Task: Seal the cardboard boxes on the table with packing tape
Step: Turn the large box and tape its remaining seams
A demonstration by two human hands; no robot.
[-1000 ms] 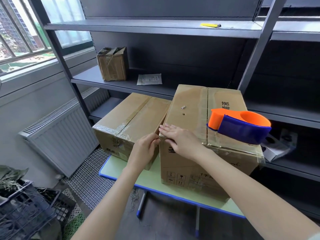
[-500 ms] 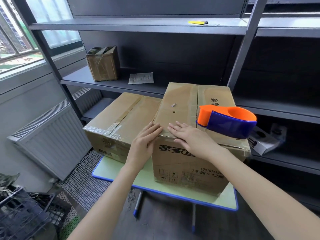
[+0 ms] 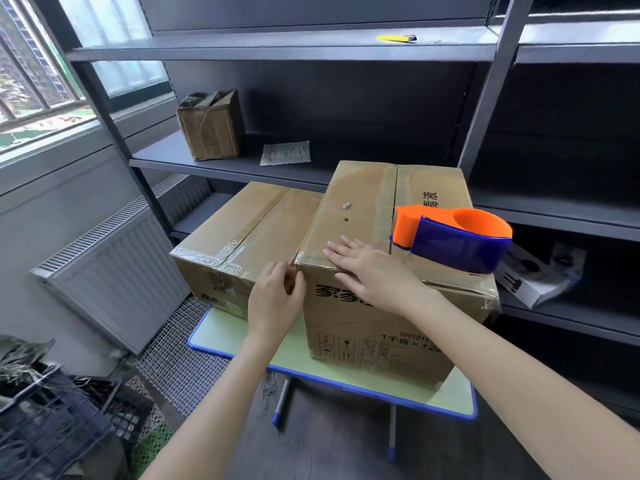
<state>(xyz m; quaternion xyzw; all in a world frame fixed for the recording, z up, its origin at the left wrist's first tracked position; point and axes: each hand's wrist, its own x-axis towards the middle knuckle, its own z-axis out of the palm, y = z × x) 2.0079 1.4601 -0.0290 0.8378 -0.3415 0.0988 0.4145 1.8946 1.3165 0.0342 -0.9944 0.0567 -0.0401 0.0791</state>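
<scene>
Head view: a pale green, blue-edged counter (image 3: 242, 341) carries a low brown cardboard box (image 3: 242, 230) just beside a tall brown cardboard box (image 3: 363, 209). An orange-and-blue tape dispenser (image 3: 457, 244) sits on top of the tall one. The right hand (image 3: 370, 271) lies flat there with straight fingers, and the left hand (image 3: 273, 299) curls round its near corner. Grey metal shelving (image 3: 277, 46) stands behind, with a white radiator (image 3: 114, 271) to the left.

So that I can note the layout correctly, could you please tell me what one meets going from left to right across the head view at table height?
First the radiator → shorter box → left hand → right hand → tape dispenser.
</scene>
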